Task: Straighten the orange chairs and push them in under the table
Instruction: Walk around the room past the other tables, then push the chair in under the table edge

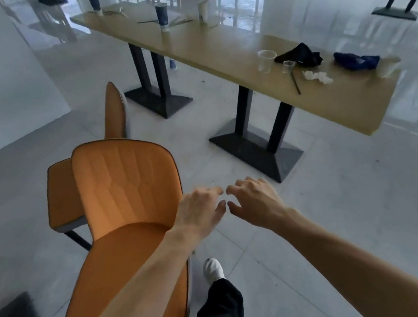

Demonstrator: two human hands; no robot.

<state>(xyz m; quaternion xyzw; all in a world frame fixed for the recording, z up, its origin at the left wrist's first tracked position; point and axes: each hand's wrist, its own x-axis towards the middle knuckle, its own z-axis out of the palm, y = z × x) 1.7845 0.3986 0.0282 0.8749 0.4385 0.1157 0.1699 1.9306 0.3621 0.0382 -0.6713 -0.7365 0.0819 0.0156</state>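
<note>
Head view. Both hands are extended forward at mid-frame, palms down, fingers loosely spread. The left hand hovers at the right edge of the near chair; whether it touches the seat edge cannot be told. The right hand is clear of everything, over bare floor. Neither hand grips anything.

The near chair stands well apart from the table, its back turned away from the table and its seat toward the person, so it is neither aligned nor pushed in. A second chair stands just behind it to the left, partly hidden. A third chair is seen edge-on beyond them, near the far table base.

The table carries clear cups, dark cloths and crumpled tissue; none of this concerns the task.

Judgement: the task is at an early stage. The open hands suggest a reach in preparation for taking the near chair. The next move calls for a grip on the backrest, a turn toward the table, and a push between the two bases.
</note>
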